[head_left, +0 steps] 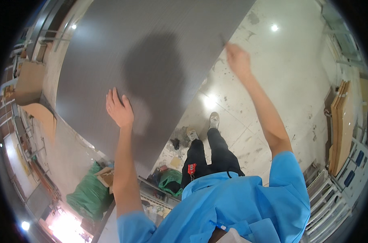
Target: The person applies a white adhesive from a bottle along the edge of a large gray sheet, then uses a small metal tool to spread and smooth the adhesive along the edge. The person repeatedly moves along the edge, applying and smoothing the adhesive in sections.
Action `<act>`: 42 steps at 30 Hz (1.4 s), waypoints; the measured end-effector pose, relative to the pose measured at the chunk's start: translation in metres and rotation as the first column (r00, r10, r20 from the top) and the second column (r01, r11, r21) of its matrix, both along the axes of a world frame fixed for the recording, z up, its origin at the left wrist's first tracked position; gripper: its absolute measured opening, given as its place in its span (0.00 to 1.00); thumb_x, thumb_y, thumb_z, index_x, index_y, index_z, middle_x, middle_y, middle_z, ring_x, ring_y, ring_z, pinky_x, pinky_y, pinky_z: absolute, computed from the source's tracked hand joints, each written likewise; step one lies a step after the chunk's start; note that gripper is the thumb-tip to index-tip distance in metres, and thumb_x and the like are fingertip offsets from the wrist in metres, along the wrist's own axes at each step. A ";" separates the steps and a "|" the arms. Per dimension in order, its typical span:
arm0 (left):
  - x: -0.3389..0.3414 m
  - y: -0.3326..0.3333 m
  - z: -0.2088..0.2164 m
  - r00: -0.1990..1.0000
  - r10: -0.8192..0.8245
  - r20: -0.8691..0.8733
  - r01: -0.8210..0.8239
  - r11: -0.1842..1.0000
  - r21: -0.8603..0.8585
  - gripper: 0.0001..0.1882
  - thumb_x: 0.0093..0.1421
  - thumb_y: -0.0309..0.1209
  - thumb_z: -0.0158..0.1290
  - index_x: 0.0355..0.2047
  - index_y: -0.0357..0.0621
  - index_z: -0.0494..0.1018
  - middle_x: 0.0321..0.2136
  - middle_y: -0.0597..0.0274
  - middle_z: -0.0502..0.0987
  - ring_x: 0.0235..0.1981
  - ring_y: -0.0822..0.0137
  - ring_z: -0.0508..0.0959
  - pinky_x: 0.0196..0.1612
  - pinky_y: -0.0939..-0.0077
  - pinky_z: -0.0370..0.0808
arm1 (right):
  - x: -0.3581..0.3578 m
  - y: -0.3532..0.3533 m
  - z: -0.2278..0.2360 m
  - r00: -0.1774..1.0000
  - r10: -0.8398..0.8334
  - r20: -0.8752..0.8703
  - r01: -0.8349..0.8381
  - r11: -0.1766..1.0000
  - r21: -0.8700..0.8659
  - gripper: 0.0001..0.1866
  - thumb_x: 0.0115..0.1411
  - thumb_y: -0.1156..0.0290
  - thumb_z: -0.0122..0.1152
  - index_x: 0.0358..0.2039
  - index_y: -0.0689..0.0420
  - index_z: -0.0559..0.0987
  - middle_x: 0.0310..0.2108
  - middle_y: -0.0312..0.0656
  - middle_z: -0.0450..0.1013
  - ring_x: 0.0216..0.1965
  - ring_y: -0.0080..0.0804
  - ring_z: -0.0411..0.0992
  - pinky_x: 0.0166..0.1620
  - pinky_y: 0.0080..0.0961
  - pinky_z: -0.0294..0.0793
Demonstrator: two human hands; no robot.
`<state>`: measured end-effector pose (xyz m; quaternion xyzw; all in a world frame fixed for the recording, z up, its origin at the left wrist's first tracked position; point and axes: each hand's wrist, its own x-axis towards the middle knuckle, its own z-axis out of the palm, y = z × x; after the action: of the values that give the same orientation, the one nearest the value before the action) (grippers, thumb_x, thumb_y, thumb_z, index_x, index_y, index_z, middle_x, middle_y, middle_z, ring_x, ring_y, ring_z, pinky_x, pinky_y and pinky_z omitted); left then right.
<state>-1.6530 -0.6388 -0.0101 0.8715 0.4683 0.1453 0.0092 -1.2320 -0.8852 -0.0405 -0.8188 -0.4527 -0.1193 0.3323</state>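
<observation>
A large dark grey board (99,65) with a fine streaked grain fills the middle of the head view, the shadow of my head and body falling across it. My left hand (120,109) lies flat on its surface, fingers a little spread and nothing held. Out at the board's right edge, my right hand (237,60) is smeared by motion, its fingers closed. A small, thin dark thing (222,39) sticks out from those fingertips over the edge; it is too blurred to name.
Green sacks (88,192) and cartons lie near the board's lower end. Flat brown panels (341,125) lean at the right, above a white metal rack (328,202). A bent brown sheet (40,115) stands at the left. The pale tiled floor (249,121) is stained.
</observation>
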 end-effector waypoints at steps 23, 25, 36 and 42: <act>0.004 -0.003 0.005 0.999 0.028 -0.033 -0.030 0.999 -0.044 0.29 0.76 0.44 0.44 0.73 0.48 0.63 0.73 0.52 0.63 0.76 0.49 0.58 0.76 0.48 0.55 | 0.164 0.038 -0.013 0.955 -0.216 -0.203 0.250 0.955 0.160 0.14 0.69 0.63 0.64 0.49 0.54 0.87 0.35 0.47 0.83 0.37 0.50 0.81 0.42 0.39 0.80; 0.003 -0.001 0.004 0.999 0.021 -0.032 -0.022 0.999 -0.039 0.29 0.76 0.44 0.44 0.73 0.47 0.64 0.73 0.51 0.64 0.75 0.47 0.59 0.75 0.48 0.56 | 0.171 0.041 -0.011 0.917 -0.320 -0.239 0.348 0.934 0.080 0.13 0.69 0.62 0.65 0.49 0.53 0.88 0.35 0.46 0.83 0.36 0.49 0.82 0.42 0.37 0.80; -0.001 0.002 -0.009 1.000 -0.015 -0.026 0.017 0.996 0.082 0.29 0.76 0.45 0.45 0.72 0.47 0.66 0.72 0.50 0.66 0.74 0.48 0.61 0.74 0.49 0.57 | -0.035 -0.003 -0.021 0.974 -0.076 -0.215 0.096 0.992 0.085 0.14 0.70 0.65 0.64 0.53 0.52 0.86 0.28 0.44 0.77 0.29 0.44 0.76 0.36 0.38 0.77; -0.002 0.003 -0.020 0.999 0.028 -0.026 -0.025 0.996 0.089 0.29 0.74 0.45 0.48 0.72 0.47 0.65 0.71 0.51 0.65 0.74 0.48 0.62 0.75 0.47 0.56 | -0.235 -0.029 -0.019 0.992 -0.009 -0.125 0.013 0.999 0.036 0.17 0.69 0.69 0.62 0.57 0.54 0.85 0.26 0.43 0.74 0.22 0.39 0.73 0.25 0.35 0.73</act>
<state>-1.6549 -0.6359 -0.0302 0.8667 0.4729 0.1540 -0.0379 -1.4672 -0.9140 -0.0592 -0.8209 -0.4242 -0.0780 0.3744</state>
